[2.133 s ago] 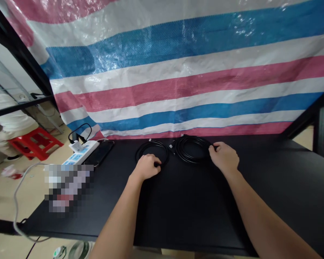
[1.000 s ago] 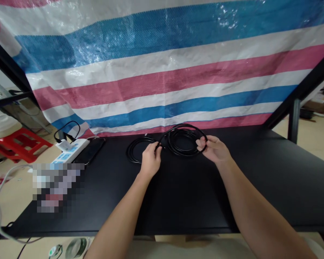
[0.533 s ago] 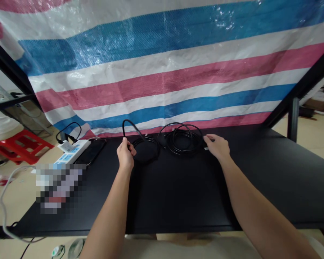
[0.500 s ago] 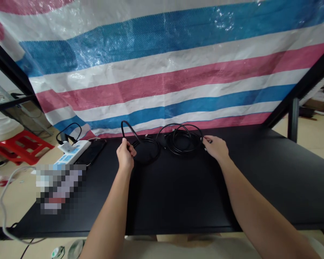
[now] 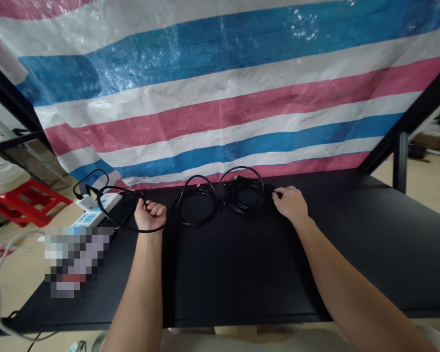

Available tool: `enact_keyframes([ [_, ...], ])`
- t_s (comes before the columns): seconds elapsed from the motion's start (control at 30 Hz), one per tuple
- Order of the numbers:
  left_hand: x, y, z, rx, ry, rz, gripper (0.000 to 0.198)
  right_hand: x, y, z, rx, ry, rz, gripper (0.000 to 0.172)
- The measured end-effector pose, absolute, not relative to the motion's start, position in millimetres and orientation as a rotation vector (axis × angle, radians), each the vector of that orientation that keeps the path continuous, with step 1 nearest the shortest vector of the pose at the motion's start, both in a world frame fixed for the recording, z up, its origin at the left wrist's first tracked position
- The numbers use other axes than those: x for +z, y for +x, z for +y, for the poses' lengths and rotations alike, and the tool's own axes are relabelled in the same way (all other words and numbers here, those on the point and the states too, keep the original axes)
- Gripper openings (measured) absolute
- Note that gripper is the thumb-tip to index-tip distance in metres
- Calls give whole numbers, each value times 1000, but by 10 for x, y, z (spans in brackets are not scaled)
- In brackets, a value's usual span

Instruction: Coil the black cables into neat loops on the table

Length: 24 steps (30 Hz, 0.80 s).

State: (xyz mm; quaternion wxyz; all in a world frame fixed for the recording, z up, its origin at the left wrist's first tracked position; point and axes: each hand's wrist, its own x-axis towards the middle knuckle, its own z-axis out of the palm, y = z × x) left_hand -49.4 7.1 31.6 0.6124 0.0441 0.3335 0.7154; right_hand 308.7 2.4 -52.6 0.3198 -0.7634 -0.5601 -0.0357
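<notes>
Black throughout, left cable coil [image 5: 197, 223] and right cable coil [image 5: 246, 207] lying side by side near the back edge of the table [image 5: 242, 278], a raised strand arching over each. Left hand [image 5: 150, 217] palm side up, fingers curled and gripping a loose cable loop [image 5: 150, 231], bowed out leftward and crossing in front of the wrist. Right hand [image 5: 291, 203] at the right rim of the right cable coil, fingertips apparently pinched on it (exact strand or end too dark to make out). Toward the table's left edge, white power strip [image 5: 88, 218] and dark phone [image 5: 124, 211], both partly crossed by the loop in view. Behind the back edge, hanging striped sheet [image 5: 220, 117]. Beyond the left edge, red stool [image 5: 27, 203].
</notes>
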Motion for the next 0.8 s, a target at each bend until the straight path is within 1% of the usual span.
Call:
enact_keyframes([
  [0.1,337,-554,54,1665,19,787,44,-515,3078,37,-79,-1916,-1450,9],
  [0.2,358,-571,42,1666,-17,800,45,-463,3061,55,24,-1759,-1238,6],
  [0.27,366,-563,41,1665,-25,819,45,-408,3050,61,174,-1581,-1042,6],
  [0.33,362,-554,47,1656,-9,832,46,-340,3048,52,403,-1347,-881,10],
  [0.43,327,-574,68,1663,54,834,44,-223,3076,-5,750,-992,-716,17],
  [0.5,290,-609,89,1685,110,835,42,-142,3103,-72,882,-827,-673,19],
  [0.63,231,-621,130,1677,196,853,36,-2,3121,-211,958,-673,-773,21],
  [0.8,268,-397,131,1643,184,987,31,33,3062,-226,939,-772,-996,29],
])
